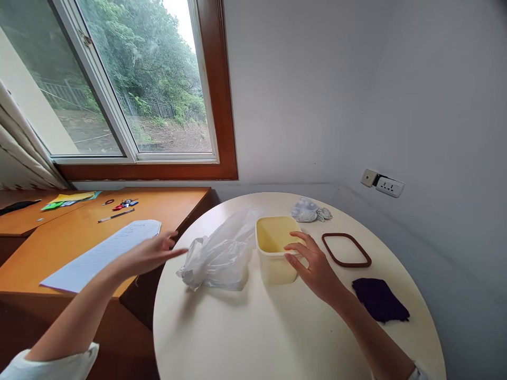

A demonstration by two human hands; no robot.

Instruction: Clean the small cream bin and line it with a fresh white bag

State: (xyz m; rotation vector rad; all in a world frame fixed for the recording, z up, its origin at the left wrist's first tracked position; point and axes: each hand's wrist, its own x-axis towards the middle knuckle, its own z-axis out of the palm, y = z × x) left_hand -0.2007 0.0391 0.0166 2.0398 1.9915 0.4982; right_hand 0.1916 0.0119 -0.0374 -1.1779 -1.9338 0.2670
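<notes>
A pale yellow, square plastic container (277, 269) stands upright on the round table. My right hand (312, 266) is at its right front corner, fingers apart over the rim. Whether the fingertips touch it I cannot tell. Inside the container I see only bare yellow walls. To its left lies a crumpled, translucent plastic bag (225, 258), stretching back behind the container. My left hand (156, 250) hovers left of the bag with the index finger stretched toward it, the other fingers loosely bent. Nothing shows in that hand.
On the round table (222, 338) are a bundled pale bag (309, 210), a brown rounded-square frame (346, 264) and a folded dark purple cloth (380, 300). The wooden desk (178, 203) at left bears paper sheets (106, 253), a pen (116, 215) and keys (125, 204). Walls stand behind.
</notes>
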